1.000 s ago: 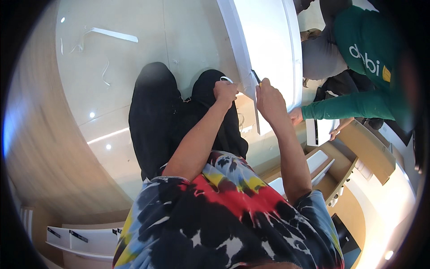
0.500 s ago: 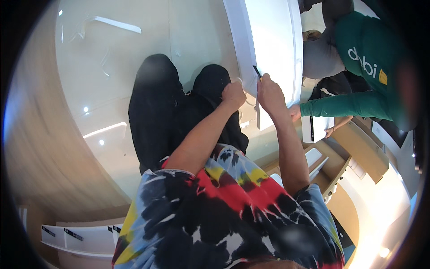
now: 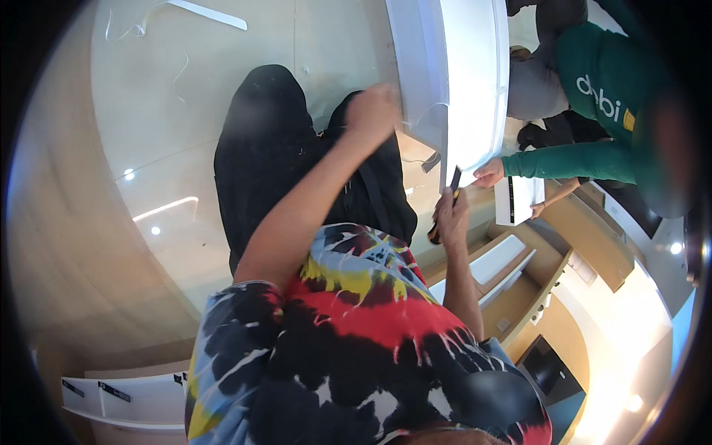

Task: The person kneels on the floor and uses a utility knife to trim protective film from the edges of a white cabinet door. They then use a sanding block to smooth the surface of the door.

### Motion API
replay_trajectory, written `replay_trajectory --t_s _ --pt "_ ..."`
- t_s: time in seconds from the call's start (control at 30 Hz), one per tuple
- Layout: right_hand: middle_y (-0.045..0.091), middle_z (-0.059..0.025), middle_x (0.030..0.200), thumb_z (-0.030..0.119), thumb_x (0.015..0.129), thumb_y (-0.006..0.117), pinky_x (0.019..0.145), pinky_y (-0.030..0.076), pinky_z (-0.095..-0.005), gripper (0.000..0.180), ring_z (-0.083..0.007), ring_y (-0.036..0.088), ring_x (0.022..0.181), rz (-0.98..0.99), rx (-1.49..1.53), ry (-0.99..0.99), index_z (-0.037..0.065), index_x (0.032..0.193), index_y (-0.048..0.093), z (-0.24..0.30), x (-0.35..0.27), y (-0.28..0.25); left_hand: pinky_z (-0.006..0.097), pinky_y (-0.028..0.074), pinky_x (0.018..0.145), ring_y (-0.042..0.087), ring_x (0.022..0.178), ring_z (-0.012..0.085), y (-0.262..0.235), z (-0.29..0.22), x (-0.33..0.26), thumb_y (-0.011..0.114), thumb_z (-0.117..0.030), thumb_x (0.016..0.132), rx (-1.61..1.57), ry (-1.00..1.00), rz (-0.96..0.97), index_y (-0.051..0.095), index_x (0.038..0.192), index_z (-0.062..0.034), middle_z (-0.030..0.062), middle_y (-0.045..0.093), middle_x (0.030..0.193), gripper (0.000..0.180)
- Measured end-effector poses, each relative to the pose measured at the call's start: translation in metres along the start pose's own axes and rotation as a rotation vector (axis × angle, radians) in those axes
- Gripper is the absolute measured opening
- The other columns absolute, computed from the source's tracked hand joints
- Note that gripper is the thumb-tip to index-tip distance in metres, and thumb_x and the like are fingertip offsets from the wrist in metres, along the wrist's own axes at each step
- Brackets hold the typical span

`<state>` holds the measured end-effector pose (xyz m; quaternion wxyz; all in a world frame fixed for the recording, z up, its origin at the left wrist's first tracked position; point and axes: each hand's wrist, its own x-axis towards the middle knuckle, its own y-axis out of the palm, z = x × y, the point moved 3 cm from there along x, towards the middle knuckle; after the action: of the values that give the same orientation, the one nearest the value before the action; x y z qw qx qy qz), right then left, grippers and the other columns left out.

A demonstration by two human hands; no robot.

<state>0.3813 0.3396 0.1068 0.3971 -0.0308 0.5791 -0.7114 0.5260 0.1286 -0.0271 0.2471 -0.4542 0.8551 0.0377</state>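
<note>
My left hand (image 3: 373, 115), smeared by motion, is closed above my knee beside the long white panel (image 3: 475, 81). A thin pale strip (image 3: 430, 113) curves from its fingers to the panel's edge. In my right hand (image 3: 451, 215) is a utility knife (image 3: 455, 178) with a dark blade pointing up and a black and yellow handle. The knife is just off the panel's near end, close to a co-worker's hand (image 3: 489, 173) that touches that end.
The co-worker's green sleeve (image 3: 571, 162) reaches in from the right. Another person's hand (image 3: 535, 210) holds a short white piece (image 3: 517, 202). An open wooden cabinet (image 3: 512, 297) stands at lower right. Trimmed strips (image 3: 208, 13) lie on the floor, and a white shelf unit (image 3: 133, 400) is at lower left.
My left hand has moved up and slightly left, drawing out the thin strip. My right hand has pulled the knife down and away from the panel's edge.
</note>
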Motion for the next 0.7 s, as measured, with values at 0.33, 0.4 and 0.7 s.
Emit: replay_trajectory --t_s 0.33,0.4,0.7 --pt "0.051 -0.0027 0.059 0.030 0.104 0.052 0.046 0.043 -0.0285 0.032 -0.0108 0.053 0.051 -0.066 0.033 0.191 0.004 0.086 0.045 -0.017 -0.068 -0.003 0.047 0.019 0.121 0.014 0.146 0.0500 0.106 -0.087 -0.006 0.056 -0.007 0.090 -0.580 -0.081 0.051 0.000 0.148 0.0171 0.0405 0.009 0.153 0.084" --pt "0.052 -0.0024 0.061 0.030 0.104 0.052 0.046 0.043 -0.0282 0.032 -0.0109 0.053 0.051 -0.052 -0.029 0.176 0.005 0.086 0.045 -0.020 -0.067 -0.002 0.048 0.019 0.121 0.012 0.146 0.0509 0.106 -0.091 -0.011 0.054 -0.006 0.090 -0.557 -0.101 0.070 0.000 0.147 0.0164 0.0405 0.008 0.154 0.082" --pt "0.051 -0.0029 0.061 0.029 0.105 0.048 0.046 0.041 -0.0267 0.029 -0.0103 0.051 0.050 -0.046 0.285 -0.004 0.002 0.095 0.050 0.013 -0.022 -0.021 0.043 0.033 0.114 0.036 0.139 0.0400 0.117 -0.067 -0.070 0.063 -0.012 0.091 -0.426 0.259 -0.008 0.067 0.116 -0.0041 0.0285 0.039 0.146 0.026"
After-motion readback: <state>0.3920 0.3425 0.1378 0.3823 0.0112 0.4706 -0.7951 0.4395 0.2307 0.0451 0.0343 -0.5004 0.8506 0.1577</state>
